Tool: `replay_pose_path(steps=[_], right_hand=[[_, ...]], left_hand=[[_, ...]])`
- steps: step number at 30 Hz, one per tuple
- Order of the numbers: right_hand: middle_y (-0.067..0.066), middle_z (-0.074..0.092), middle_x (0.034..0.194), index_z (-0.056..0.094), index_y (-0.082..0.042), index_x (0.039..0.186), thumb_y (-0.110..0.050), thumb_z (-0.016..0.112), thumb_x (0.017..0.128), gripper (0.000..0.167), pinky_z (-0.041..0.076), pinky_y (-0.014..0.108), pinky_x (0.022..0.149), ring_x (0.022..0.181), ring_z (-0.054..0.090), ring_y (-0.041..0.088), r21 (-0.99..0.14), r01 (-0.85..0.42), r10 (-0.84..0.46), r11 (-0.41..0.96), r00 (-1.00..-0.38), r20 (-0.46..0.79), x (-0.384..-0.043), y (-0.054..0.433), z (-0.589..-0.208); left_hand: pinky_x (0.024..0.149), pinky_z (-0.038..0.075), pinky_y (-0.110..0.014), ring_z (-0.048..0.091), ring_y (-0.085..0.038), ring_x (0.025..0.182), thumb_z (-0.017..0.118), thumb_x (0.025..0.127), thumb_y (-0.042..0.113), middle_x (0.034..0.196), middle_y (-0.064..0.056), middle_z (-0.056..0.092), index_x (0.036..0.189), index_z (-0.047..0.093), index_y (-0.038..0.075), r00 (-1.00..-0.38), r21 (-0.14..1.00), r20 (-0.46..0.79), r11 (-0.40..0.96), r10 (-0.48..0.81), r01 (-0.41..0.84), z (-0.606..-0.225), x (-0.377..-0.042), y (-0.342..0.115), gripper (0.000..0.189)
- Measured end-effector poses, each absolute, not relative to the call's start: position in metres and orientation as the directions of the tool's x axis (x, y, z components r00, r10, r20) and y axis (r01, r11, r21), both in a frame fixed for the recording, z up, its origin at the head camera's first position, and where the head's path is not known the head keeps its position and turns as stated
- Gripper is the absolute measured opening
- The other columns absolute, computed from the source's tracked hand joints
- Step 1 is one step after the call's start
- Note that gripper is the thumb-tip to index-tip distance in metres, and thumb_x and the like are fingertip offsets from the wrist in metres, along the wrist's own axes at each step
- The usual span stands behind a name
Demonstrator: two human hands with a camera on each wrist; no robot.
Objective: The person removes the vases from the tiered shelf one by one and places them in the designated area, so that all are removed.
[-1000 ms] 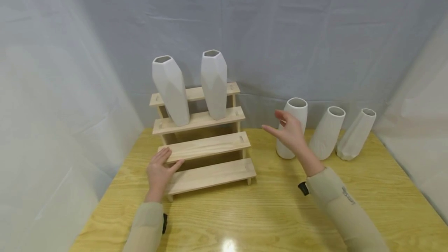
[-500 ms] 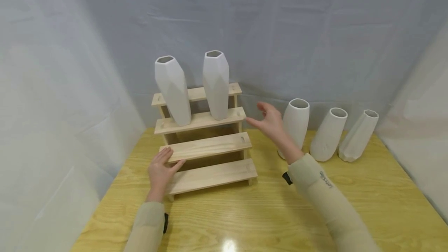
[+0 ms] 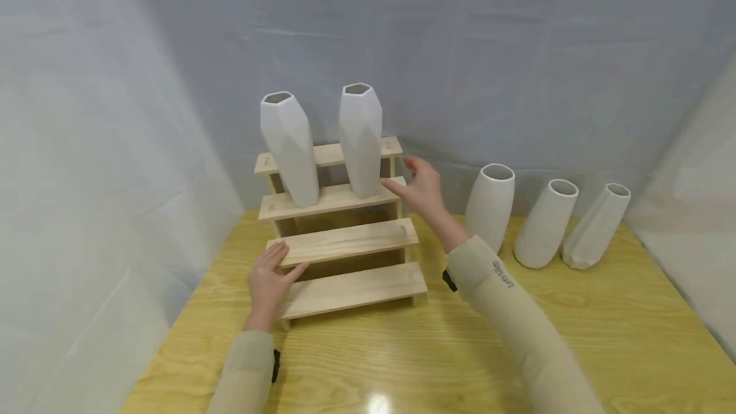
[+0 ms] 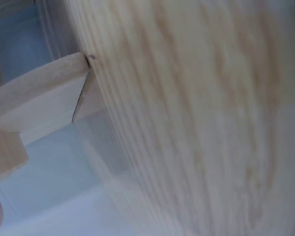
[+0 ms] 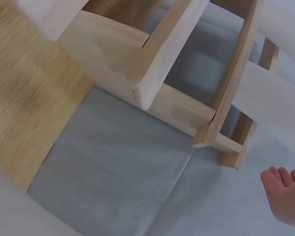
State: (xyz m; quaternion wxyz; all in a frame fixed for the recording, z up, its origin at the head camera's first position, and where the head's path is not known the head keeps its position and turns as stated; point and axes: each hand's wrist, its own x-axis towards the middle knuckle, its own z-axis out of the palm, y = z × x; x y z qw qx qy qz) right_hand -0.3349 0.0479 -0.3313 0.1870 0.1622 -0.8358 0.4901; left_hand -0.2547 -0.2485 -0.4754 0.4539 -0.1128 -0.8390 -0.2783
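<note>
A light wooden tiered stand (image 3: 342, 241) bears two tall, faceted white vases, the left vase (image 3: 289, 149) and the right vase (image 3: 361, 139), on the shelf below its top one. My left hand (image 3: 269, 286) rests its straight fingers on the left end of a lower shelf, thumb stretched along the front. In the left wrist view a wooden board (image 4: 187, 118) fills most of the frame. Beside the right vase, my right hand (image 3: 422, 189) is raised with thumb and fingers apart, holding nothing; in the right wrist view its fingers (image 5: 274, 178) show beyond the stand.
On the table (image 3: 460, 350) to the right stand three more white vases: a smooth rounded vase (image 3: 491, 206), a tapered vase (image 3: 545, 225) and a slim faceted vase (image 3: 595, 225). A grey cloth backdrop (image 3: 477, 69) rises behind the stand.
My right hand has moved left from in front of the rounded vase to beside the right vase on the stand. My left hand keeps its place on the shelf end.
</note>
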Motion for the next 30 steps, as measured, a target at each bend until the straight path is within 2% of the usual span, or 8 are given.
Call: replay_pose_path(steps=[5,13,24,30], right_hand=[[0.020,0.051,0.118,0.047,0.007,0.119,-0.025,0.074,0.072,0.063,0.041,0.036,0.093,0.110,0.046,0.031,-0.789,-0.433,-0.070,0.436,-0.890,0.450,-0.342,0.031,-0.328],[0.015,0.051,0.121,0.045,0.001,0.124,-0.028,0.075,0.070,0.068,0.039,0.032,0.094,0.112,0.046,0.025,-0.788,-0.401,-0.055,0.467,-0.903,0.426,-0.352,0.017,-0.320],[0.011,0.053,0.114,0.044,-0.004,0.125,-0.030,0.077,0.067,0.071,0.045,0.030,0.085,0.103,0.050,0.021,-0.819,-0.390,-0.023,0.421,-0.907,0.421,-0.361,0.012,-0.307],[0.011,0.054,0.113,0.043,-0.002,0.124,-0.031,0.077,0.067,0.073,0.045,0.031,0.085,0.102,0.050,0.020,-0.824,-0.398,-0.006,0.403,-0.902,0.432,-0.363,0.008,-0.305]], left_hand=[[0.086,0.044,-0.045,0.057,-0.034,0.096,0.083,0.052,0.018,0.101,-0.021,0.061,0.095,0.064,-0.009,-0.576,0.375,0.815,0.815,-0.064,0.442,-0.473,-0.254,-0.248,0.054],[0.086,0.045,-0.045,0.058,-0.035,0.095,0.083,0.052,0.020,0.099,-0.021,0.061,0.093,0.065,-0.009,-0.567,0.365,0.822,0.813,-0.053,0.453,-0.472,-0.252,-0.243,0.053],[0.087,0.044,-0.043,0.057,-0.033,0.097,0.081,0.057,0.030,0.101,-0.019,0.062,0.095,0.065,-0.007,-0.576,0.369,0.816,0.813,-0.052,0.450,-0.475,-0.255,-0.238,0.056],[0.087,0.044,-0.043,0.057,-0.032,0.098,0.082,0.055,0.025,0.101,-0.019,0.061,0.096,0.065,-0.007,-0.588,0.377,0.807,0.813,-0.053,0.444,-0.474,-0.255,-0.237,0.055]])
